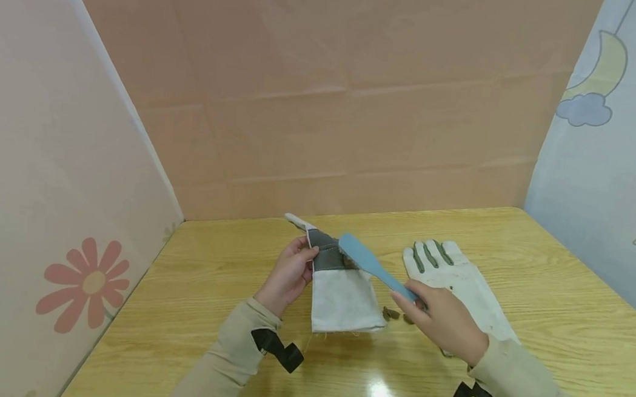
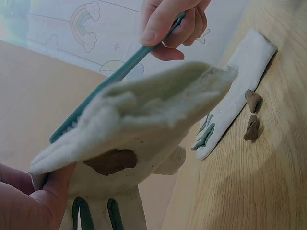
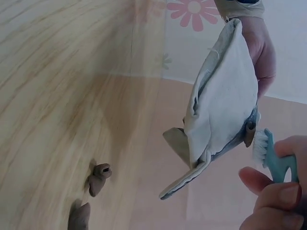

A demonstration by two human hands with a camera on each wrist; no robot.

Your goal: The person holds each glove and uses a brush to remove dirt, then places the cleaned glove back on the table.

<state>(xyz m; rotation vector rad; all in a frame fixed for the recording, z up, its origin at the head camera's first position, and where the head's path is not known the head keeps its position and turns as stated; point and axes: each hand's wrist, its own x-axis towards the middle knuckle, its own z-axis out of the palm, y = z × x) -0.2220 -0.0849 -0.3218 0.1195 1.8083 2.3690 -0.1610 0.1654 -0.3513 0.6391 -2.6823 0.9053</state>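
My left hand (image 1: 289, 276) grips the edge of a white work glove (image 1: 347, 300) with a grey band and lifts it above the table. In my right hand (image 1: 444, 318) is the handle of a blue scrub brush (image 1: 366, 259), its head at the grey band. White bristles (image 3: 259, 146) face a brown lump (image 3: 250, 134) stuck on the glove, very close to it; whether they touch I cannot tell. A brown patch (image 2: 111, 162) also clings to the glove's other face in the left wrist view.
A second white glove (image 1: 476, 287) with green strips between its fingers lies flat on the wooden table (image 1: 207, 313), partly behind my right hand. Brown clay-like lumps (image 3: 98, 179) lie on the tabletop between the gloves. Hung cloth (image 1: 324, 102) encloses the table's back and sides.
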